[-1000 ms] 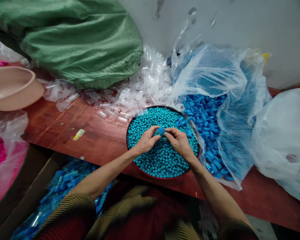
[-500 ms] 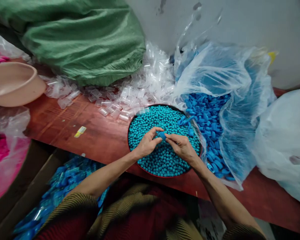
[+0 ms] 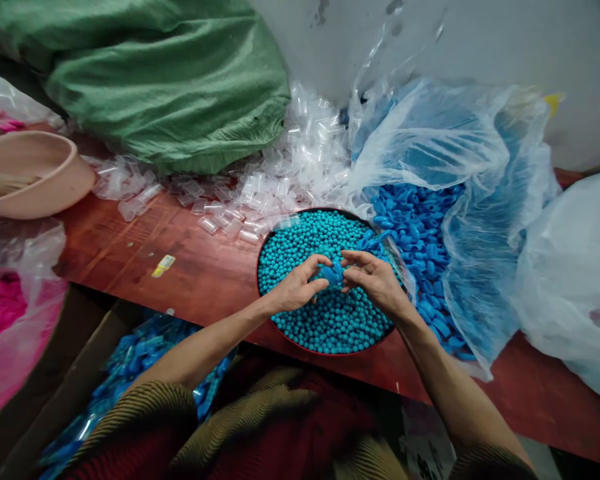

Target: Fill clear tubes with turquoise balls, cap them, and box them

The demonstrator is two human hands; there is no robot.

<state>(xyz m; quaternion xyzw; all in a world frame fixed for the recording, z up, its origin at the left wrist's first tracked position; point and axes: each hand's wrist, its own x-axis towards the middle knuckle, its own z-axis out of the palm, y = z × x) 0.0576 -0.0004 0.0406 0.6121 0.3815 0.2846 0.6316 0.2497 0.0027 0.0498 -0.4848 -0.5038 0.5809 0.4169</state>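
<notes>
Over a round red-rimmed tray (image 3: 325,354) of small turquoise beads (image 3: 340,327), my left hand (image 3: 300,285) holds a small blue plastic piece (image 3: 331,274) between thumb and fingers. Just right of it, my right hand (image 3: 370,277) has its fingers curled at a blue part by the left hand's piece; whether these are one piece or two is too small to tell. A few loose blue pieces (image 3: 371,241) lie on the beads at the tray's upper right edge.
Clear plastic cylinders (image 3: 250,193) are heaped behind the tray, beside a green sack (image 3: 180,87). Blue pieces (image 3: 420,233) spill from a clear bag (image 3: 430,133) at right. Another person's hand (image 3: 10,185) is in a pink basin (image 3: 55,183). Blue items (image 3: 125,373) lie below the table (image 3: 190,267).
My right hand has shifted slightly right and its fingers have spread from their pinch. The blue piece has tilted. Another person's hand has appeared in the pink basin.
</notes>
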